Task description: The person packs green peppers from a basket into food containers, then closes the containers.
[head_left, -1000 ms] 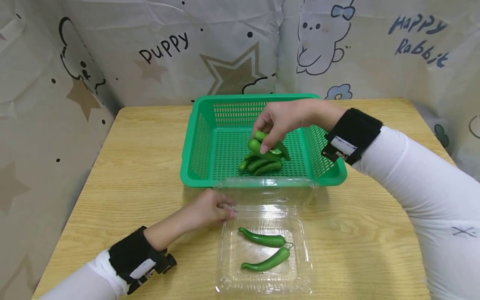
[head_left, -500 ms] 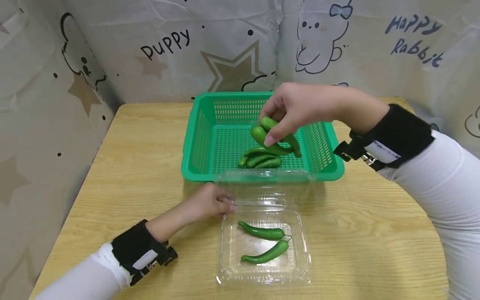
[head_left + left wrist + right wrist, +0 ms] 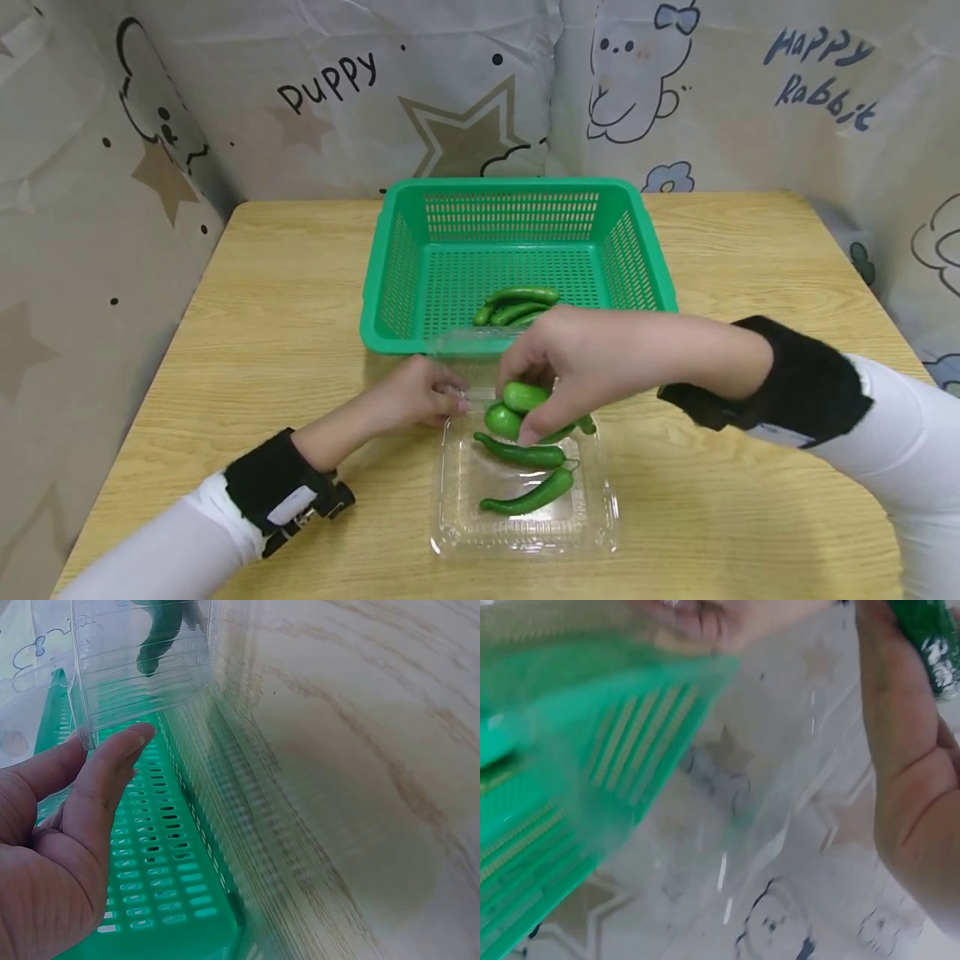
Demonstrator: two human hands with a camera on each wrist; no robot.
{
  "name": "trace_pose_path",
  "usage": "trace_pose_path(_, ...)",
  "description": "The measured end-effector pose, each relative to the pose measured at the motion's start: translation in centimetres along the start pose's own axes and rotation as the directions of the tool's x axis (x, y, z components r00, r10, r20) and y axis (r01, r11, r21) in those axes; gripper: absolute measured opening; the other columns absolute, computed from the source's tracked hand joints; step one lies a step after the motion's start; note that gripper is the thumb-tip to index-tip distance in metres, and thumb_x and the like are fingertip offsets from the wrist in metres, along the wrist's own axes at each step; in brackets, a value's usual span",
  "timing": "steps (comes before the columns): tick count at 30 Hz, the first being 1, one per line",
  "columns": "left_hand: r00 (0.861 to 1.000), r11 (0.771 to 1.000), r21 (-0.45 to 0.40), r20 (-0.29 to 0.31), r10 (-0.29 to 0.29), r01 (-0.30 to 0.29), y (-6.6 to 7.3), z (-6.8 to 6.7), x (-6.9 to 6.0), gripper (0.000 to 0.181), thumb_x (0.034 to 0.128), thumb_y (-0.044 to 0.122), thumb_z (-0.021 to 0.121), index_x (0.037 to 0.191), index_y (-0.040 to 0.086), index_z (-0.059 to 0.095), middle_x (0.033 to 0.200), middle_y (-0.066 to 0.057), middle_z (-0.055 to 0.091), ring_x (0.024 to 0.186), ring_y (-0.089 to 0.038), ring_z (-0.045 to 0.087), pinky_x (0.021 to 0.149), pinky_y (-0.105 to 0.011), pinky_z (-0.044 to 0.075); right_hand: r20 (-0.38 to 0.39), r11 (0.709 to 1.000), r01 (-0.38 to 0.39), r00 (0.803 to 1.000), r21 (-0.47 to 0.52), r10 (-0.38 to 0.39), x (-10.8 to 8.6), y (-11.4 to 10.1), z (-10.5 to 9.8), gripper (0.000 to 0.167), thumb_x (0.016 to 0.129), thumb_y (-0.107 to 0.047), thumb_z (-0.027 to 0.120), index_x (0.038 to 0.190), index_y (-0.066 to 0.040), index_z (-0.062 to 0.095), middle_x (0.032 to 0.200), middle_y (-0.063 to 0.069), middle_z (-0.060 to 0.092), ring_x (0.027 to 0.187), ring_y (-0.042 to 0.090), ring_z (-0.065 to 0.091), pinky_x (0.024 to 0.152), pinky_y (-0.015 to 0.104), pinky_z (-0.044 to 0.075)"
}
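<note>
Our right hand (image 3: 592,358) has its grip pinched round at least two green peppers (image 3: 503,421) above the clear box's (image 3: 455,517) rear; our left hand (image 3: 408,404) pinches its left edge. Two loose peppers (image 3: 534,496) lie inside, other peppers (image 3: 521,295) in the basket (image 3: 372,279) behind. We seem to be filling the box; next calls for lowering, then gentle release.

A pale wood-grain desk (image 3: 750,250) stands before a wrinkled, off-white wall covering (image 3: 465,33) printed with brown stars (image 3: 468,146), a cartoon animal (image 3: 637,92), the word "PUPPY" (image 3: 327,83) and blue "Happy Rabbit" lettering (image 3: 821,79). The light is soft.
</note>
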State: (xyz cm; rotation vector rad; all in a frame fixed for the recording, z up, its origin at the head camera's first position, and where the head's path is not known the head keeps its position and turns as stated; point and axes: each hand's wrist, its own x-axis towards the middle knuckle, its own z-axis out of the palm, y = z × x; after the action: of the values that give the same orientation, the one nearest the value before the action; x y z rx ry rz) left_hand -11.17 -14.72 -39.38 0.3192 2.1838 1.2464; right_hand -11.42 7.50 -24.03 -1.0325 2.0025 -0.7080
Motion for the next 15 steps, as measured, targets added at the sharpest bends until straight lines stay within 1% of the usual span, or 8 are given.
trace_pose_path(3,1.0,1.0,-0.004,0.003,0.003,-0.003,0.0,0.0,0.0,0.034,0.0852,0.008,0.068,0.111,-0.013,0.061,0.093,-0.017,0.07,0.074,-0.02,0.068,0.065,-0.029,0.059,0.02,1.0,0.014,1.0,-0.015,-0.014,0.4,0.0,1.7,0.011,0.079,-0.017,0.075,0.086,-0.016,0.067,0.072,-0.013,0.062,0.066,-0.002,0.057,0.06,0.018,0.052)
trace_pose_path(7,1.0,1.0,-0.011,0.002,-0.001,0.001,-0.1,0.0,0.0,0.033,0.0855,0.008,0.068,0.111,-0.013,0.061,0.092,-0.017,0.07,0.071,-0.014,0.066,0.065,-0.028,0.059,0.057,0.999,0.05,0.997,0.005,-0.05,1.0,0.5,3.5,0.011,0.079,-0.015,0.074,0.086,-0.014,0.066,0.07,-0.014,0.06,0.062,-0.005,0.052,0.058,0.016,0.049)
trace_pose_path(8,1.0,1.0,-0.009,0.003,0.001,-0.001,-0.1,0.0,0.0,0.034,0.0857,0.008,0.068,0.111,-0.013,0.061,0.092,-0.016,0.07,0.07,-0.013,0.065,0.065,-0.028,0.059,0.057,0.998,0.055,0.997,-0.013,-0.054,1.2,0.6,3.9,0.011,0.079,-0.015,0.074,0.085,-0.014,0.066,0.069,-0.015,0.058,0.062,-0.005,0.051,0.057,0.015,0.048)
trace_pose_path(10,1.0,1.0,-0.008,0.002,0.004,-0.004,-0.1,0.0,0.0,0.034,0.0859,0.008,0.068,0.111,-0.013,0.061,0.092,-0.016,0.07,0.07,-0.012,0.065,0.065,-0.028,0.059,0.048,0.996,0.048,0.998,-0.07,-0.045,1.7,1.0,4.7,0.011,0.079,-0.016,0.075,0.084,-0.014,0.065,0.068,-0.015,0.056,0.062,-0.005,0.048,0.056,0.014,0.046)
trace_pose_path(11,1.0,1.0,-0.008,0.005,0.005,-0.005,-0.2,0.0,0.0,0.034,0.0861,0.008,0.068,0.112,-0.013,0.061,0.092,-0.016,0.07,0.07,-0.012,0.065,0.065,-0.028,0.059,0.042,0.993,0.034,0.999,-0.116,-0.03,1.9,1.3,5.0,0.012,0.079,-0.017,0.075,0.084,-0.014,0.065,0.067,-0.014,0.053,0.06,-0.004,0.045,0.055,0.014,0.044)
trace_pose_path(13,1.0,1.0,-0.009,0.009,0.004,-0.004,-0.3,0.0,0.0,0.035,0.0865,0.009,0.067,0.113,-0.013,0.061,0.092,-0.015,0.07,0.071,-0.012,0.065,0.066,-0.028,0.059,0.027,0.976,-0.012,0.999,-0.219,0.018,2.4,1.6,5.8,0.014,0.078,-0.02,0.076,0.085,-0.015,0.064,0.065,-0.014,0.05,0.059,-0.002,0.043,0.052,0.015,0.041)
trace_pose_path(15,1.0,1.0,-0.017,0.01,-0.001,0.002,-0.4,0.1,0.0,0.035,0.0864,0.008,0.068,0.113,-0.013,0.06,0.092,-0.015,0.07,0.071,-0.013,0.066,0.066,-0.028,0.059,0.022,0.953,-0.068,0.997,-0.295,0.078,2.9,1.9,6.5,0.016,0.078,-0.021,0.076,0.085,-0.016,0.062,0.063,-0.012,0.047,0.058,0.001,0.042,0.05,0.017,0.038)
